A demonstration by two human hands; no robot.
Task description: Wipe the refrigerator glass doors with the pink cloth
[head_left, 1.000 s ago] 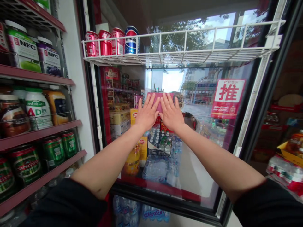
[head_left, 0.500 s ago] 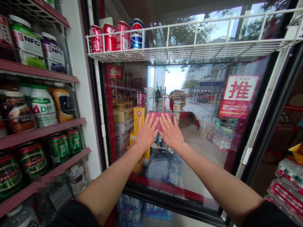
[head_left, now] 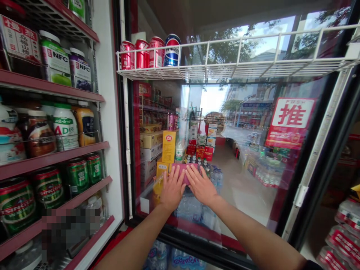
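Observation:
Both hands lie flat on the inner side of a glass door (head_left: 239, 221), side by side, over a folded pink cloth (head_left: 185, 180). My left hand (head_left: 172, 190) presses the cloth's left part, its fingers stretched upward. Beside it, my right hand (head_left: 200, 186) presses the right part with fingers extended. The cloth's top edge shows above the fingertips; the rest is hidden beneath them. Above the hands, a white wire rack (head_left: 225, 69) crosses the door and holds red cans (head_left: 142, 54) and a blue can (head_left: 172, 50) at its left end.
On the left are fridge shelves (head_left: 53, 88) with juice bottles (head_left: 55, 60), milk drinks and green cans (head_left: 47, 187). A red-and-white push sign (head_left: 291, 122) is on the door's right side. Packed bottles (head_left: 344, 236) stand at the lower right. Boxes and street reflections show in the glass.
Both hands and the pink cloth have slid down the glass together. The view has shifted left, showing more of the shelves.

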